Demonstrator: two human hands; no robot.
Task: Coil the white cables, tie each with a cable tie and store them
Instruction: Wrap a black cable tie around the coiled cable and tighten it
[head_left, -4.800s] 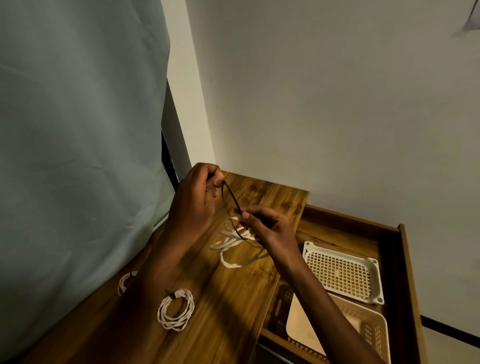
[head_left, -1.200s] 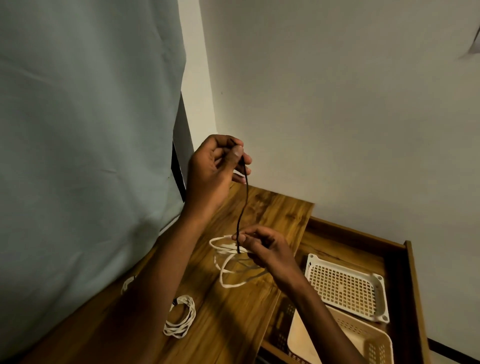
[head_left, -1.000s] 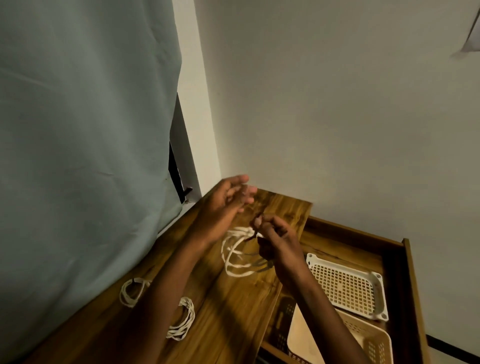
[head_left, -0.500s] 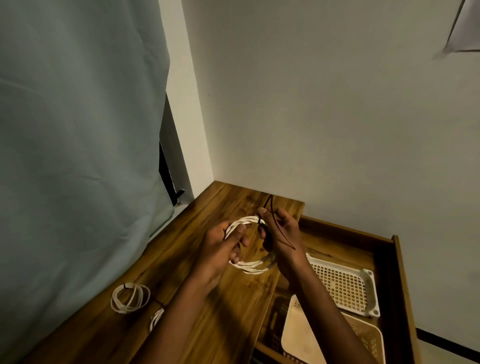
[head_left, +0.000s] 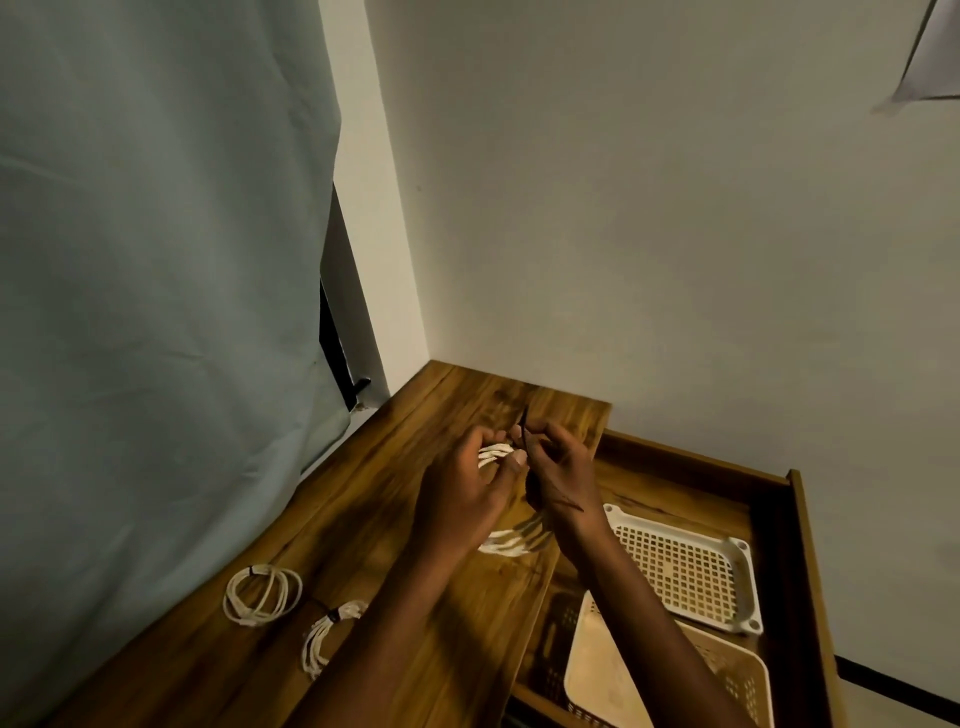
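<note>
Hands are met over the middle of the worktop (head_left: 363, 509), both busy with one white coil (head_left: 506, 540). The left hand (head_left: 457, 499) is curled round the coil's far side, where the white strands (head_left: 491, 453) are gathered between its fingers. The right hand (head_left: 558, 467) is closed in a pinch on the black cable tie (head_left: 523, 423), whose free tail is pointed up toward 12 o'clock and whose other end is seen lying across the back of that hand. Whether the tie is already locked round the strands cannot be told, as the fingers are in the way; it is judged that tightening is under way and this coil is not yet finished.

Toward 7 o'clock from the hands, two finished bundles are laid on the worktop: a round tied coil (head_left: 262, 595) and, just beside it at its 4 o'clock, a second tied coil (head_left: 327, 631) partly hidden by the left forearm. Each is banded with a dark tie.

At 4 o'clock, in the open drawer (head_left: 802, 545), a white perforated tray (head_left: 685, 569) and a beige basket (head_left: 602, 675) are seen; no cables are visible in either. Storing is therefore judged to be wholly left: three coils are still out on the worktop.
</note>
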